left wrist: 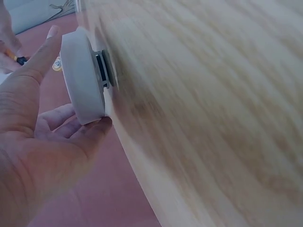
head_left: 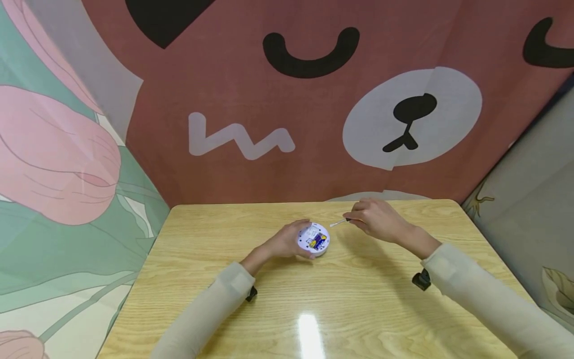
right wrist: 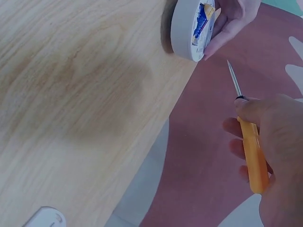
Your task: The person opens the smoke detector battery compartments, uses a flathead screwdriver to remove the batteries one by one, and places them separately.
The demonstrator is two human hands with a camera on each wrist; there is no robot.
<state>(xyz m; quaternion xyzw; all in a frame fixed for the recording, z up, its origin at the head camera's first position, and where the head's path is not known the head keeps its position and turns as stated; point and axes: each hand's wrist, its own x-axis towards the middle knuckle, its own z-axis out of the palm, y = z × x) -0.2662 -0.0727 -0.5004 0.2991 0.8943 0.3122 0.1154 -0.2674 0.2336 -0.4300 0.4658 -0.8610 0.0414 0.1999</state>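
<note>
A round white device [head_left: 314, 239], probably an alarm or a lamp, shows a face with small dark holes and a recess holding blue-and-yellow batteries [head_left: 319, 242]. My left hand [head_left: 287, 241] grips it by the rim, thumb and fingers on opposite sides. In the left wrist view, a grey-and-black part [left wrist: 105, 69] juts from its other side toward the tabletop. To the right, my right hand [head_left: 375, 218] holds a screwdriver [right wrist: 253, 151] by its orange handle. The metal shaft [head_left: 337, 223] points left at the device, its tip a short gap away from the rim.
Both hands work over a light wood-grain table [head_left: 251, 309], near its far edge. A white rounded piece [right wrist: 46, 218] lies on the tabletop, partly cut off in the right wrist view. Behind the table hangs a red-brown printed cloth [head_left: 233, 179], with patterned cloths at both sides.
</note>
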